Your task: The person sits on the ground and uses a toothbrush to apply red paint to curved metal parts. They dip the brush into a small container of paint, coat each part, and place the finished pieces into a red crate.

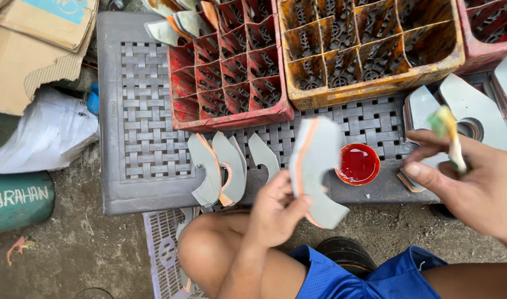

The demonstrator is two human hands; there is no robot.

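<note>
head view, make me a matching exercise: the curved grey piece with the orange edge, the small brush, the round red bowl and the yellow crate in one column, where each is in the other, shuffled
Things
1. curved grey piece with orange edge
2. small brush with pale handle
3. round bowl of red liquid
4. yellow divided plastic crate

Places
A. on the grey woven plastic table, between the hands
B. in the right hand
C. at the table's far side, compartments empty
D. in the left hand

Pairs: 1-D, 2-B, 3-A, 4-C

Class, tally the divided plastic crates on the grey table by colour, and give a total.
Red crates: 2 (one at centre, one cut off at the top right corner)
Orange-yellow crate: 1
Total: 3
</note>
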